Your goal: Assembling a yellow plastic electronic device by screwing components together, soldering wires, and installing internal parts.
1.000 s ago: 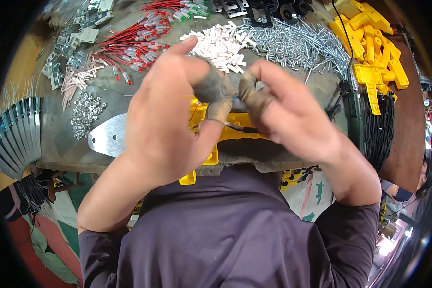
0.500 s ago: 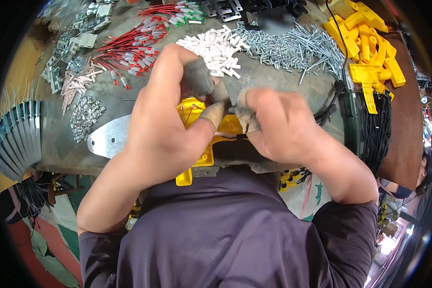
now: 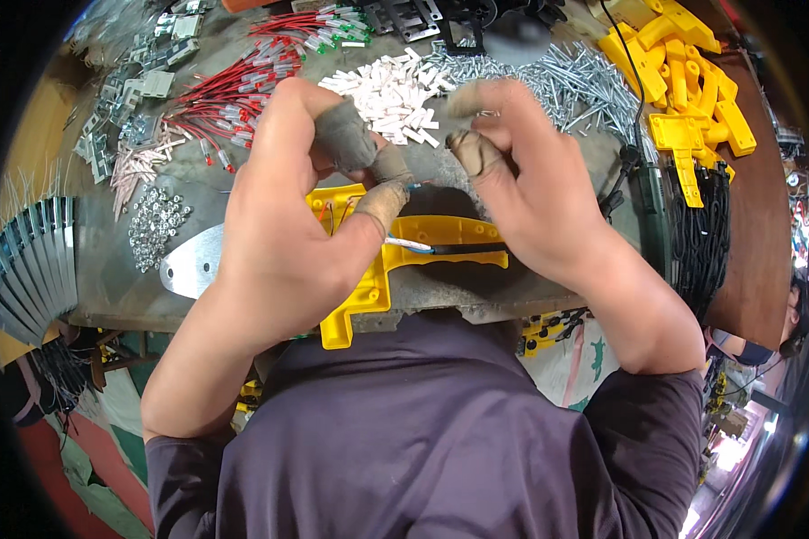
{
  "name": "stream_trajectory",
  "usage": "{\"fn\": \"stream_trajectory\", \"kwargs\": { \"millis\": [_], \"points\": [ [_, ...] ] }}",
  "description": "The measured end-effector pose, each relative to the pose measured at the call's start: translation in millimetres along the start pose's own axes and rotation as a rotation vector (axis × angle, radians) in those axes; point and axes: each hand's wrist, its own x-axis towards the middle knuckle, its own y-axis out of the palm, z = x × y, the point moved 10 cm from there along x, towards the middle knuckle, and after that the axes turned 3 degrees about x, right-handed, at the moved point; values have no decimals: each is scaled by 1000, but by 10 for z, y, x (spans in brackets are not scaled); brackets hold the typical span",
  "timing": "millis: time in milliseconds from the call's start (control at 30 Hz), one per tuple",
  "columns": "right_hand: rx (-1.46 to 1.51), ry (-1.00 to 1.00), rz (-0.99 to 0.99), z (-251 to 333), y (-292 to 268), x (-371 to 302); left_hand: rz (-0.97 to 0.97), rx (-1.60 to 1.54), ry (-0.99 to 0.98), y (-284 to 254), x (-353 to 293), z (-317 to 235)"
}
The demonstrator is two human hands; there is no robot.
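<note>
A yellow plastic housing half (image 3: 368,305) lies at the table's front edge, its hollow handle (image 3: 454,232) pointing right. A black cable (image 3: 469,249) runs along the handle, and white and blue wires (image 3: 408,242) come out of it toward my left hand. Above the housing, my left hand (image 3: 301,207) pinches a thin wire (image 3: 415,186) between finger and thumb, both in worn grey coverings; the wire's end sticks out to the right. My right hand (image 3: 535,175) hovers to the right, thumb and forefinger apart, with nothing visible between them. Its forefinger tip is blurred.
A silver metal blade (image 3: 189,265) lies left of the housing, near small nuts (image 3: 160,225). Behind are red-wired indicator lights (image 3: 234,94), white sleeves (image 3: 391,90) and screws (image 3: 584,85). Yellow housings (image 3: 688,81) are heaped right, above black cables (image 3: 703,234). Metal strips (image 3: 40,260) stand far left.
My right hand has moved up and right, away from my left fingertips, and its fingers have spread. The housing's handle and the cable now show. My left hand has shifted slightly left.
</note>
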Motion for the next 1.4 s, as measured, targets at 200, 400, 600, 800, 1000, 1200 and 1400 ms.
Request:
{"fn": "stream_trajectory", "kwargs": {
  "millis": [200, 400, 600, 800, 1000, 1200, 1400],
  "points": [
    [76, -126, 279, 203, 260, -74, -61, 314, 282, -34, -45, -254],
    [-141, -99, -2, -207, 4, 441, -8, -39, -54, 36, -123, 15],
    [1064, 173, -254, -1311, -554, 1840, -107, 165, 95, -133, -136, -188],
    [1130, 140, -262, -1020, -688, 1862, -110, 319, -5, -1004, -95, 62],
    [876, -87, -265, -452, -986, 1076, 351, 869, 56, -738, -223, 452],
    [676, -224, -293, 35, -1039, 99, 318, 864, 69, -738, -202, 483],
    [709, -196, -783, 167, -1337, -675, -248, 348, 300, -981, -430, -91]
  ]
}}
